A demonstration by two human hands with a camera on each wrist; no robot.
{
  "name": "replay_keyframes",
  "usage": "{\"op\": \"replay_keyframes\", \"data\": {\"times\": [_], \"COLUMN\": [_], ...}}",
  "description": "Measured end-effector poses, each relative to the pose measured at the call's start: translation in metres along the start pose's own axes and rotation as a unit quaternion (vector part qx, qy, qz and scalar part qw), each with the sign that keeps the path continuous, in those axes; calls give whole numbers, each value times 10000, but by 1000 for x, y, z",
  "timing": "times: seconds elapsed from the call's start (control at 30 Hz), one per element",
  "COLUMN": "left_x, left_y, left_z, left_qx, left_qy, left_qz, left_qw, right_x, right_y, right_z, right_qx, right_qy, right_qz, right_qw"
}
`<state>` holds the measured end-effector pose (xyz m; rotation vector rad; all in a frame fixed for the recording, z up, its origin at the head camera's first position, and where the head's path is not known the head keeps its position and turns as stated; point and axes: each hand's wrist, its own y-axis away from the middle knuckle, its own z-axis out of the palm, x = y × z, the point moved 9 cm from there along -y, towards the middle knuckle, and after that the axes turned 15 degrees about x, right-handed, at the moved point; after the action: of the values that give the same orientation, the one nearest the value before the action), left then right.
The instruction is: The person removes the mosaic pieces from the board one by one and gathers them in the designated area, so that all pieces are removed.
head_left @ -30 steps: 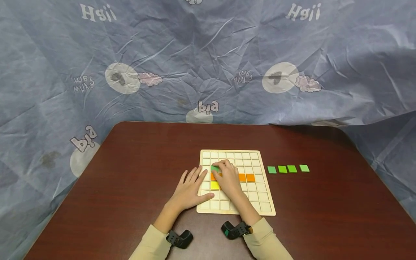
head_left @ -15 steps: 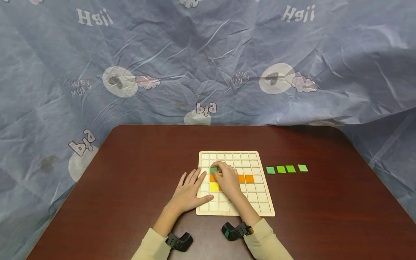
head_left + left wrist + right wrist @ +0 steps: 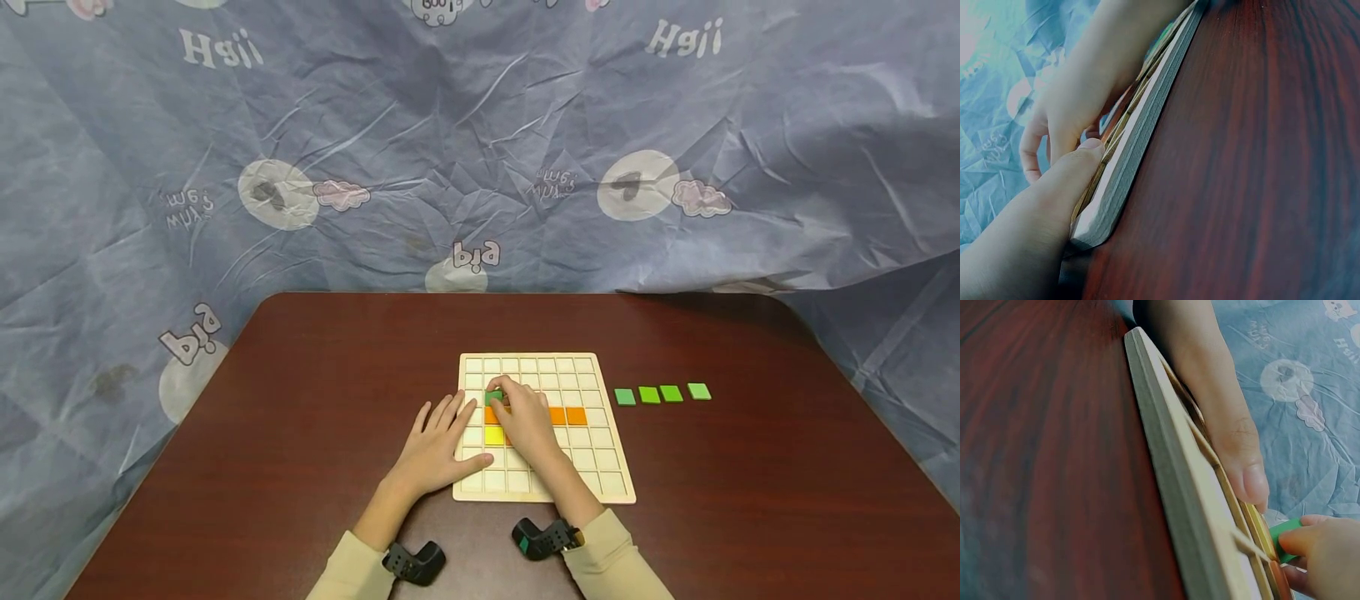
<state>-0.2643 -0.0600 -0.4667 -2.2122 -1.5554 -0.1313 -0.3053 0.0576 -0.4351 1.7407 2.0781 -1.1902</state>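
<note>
**Green tile pinched over a gridded wooden board**

Nearest the person, two cream sleeves come in from the bottom edge, each wrist carrying a black strapped camera unit. Both forearms reach forward over the dark reddish-brown wooden table.

The left hand lies flat with fingers straight and spread, holding nothing; its thumb rests on the left edge of the pale square wooden grid board, its fingers on the table and the board's rim. The left wrist view shows that thumb pressed on the board's raised edge.

The right hand lies across the middle of the board, fingers curled forward, hiding several cells and part of the coloured row. Its fingertips pinch a small dark green square tile in the board's left part, directly above the orange row; the right wrist view shows the tile tilted, not flat in a cell.

One yellow square tile sits in a cell just below. Orange square tiles form a row: two show to the right of the hand, and a sliver on its left; any more are hidden.

Right of the board, well apart, four loose green square tiles lie in a line on the table.

Beyond the table hangs a crumpled blue-grey printed sheet.
</note>
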Motion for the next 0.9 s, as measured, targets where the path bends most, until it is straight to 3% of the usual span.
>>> {"op": "replay_keyframes", "data": {"times": [0.23, 0.63, 0.9], "left_x": [1, -1, 0], "left_y": [0, 1, 0], "left_z": [-1, 3, 0], "left_qx": [24, -52, -39], "left_qy": [15, 9, 11], "left_qz": [9, -21, 9], "left_qw": [10000, 10000, 10000], "right_x": [-5, 4, 14], "right_y": [-1, -4, -6], "right_z": [-1, -15, -32], "right_qx": [58, -49, -161], "right_qy": [195, -351, -557], "right_qz": [-295, 453, 639], "right_qw": [9994, 9983, 9963]}}
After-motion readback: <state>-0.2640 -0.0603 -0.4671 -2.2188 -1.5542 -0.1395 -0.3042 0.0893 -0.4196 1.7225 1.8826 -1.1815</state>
